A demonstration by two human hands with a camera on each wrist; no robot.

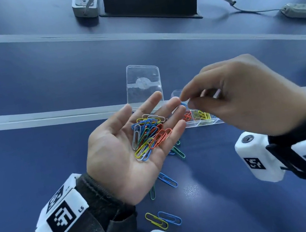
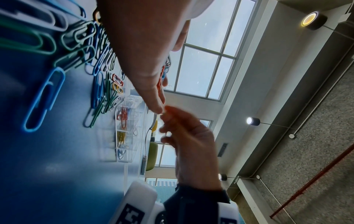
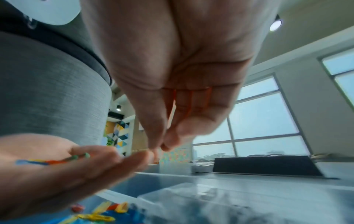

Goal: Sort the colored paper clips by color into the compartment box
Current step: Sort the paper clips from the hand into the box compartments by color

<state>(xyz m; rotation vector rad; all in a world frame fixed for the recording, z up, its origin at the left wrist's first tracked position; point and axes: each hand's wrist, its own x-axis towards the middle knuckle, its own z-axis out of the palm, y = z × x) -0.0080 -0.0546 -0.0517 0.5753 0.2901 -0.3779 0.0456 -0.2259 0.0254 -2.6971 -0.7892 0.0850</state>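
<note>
Pinching one blue clip (image 1: 183, 104) between my right hand's (image 1: 247, 97) thumb and forefinger, I lift it off the mixed clips (image 1: 149, 135) in my spread, upturned left hand (image 1: 133, 146). Best practice: keep that palm level; release over the compartment box (image 1: 201, 116) just beyond my fingertips.

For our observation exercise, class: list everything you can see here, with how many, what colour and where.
Paper clips in palm: a heap, mixed colours, on the left hand.
Loose paper clips: several, blue, green, yellow, on the table below the left hand.
Compartment box: one, clear, holding red and yellow clips, partly behind the hands.
Lid: one, clear, upright behind the box.
Power strip: one, white, far edge.
Table: one, dark blue.
Left hand: open, palm up.
Right hand: fingers pinching a blue clip.
</note>
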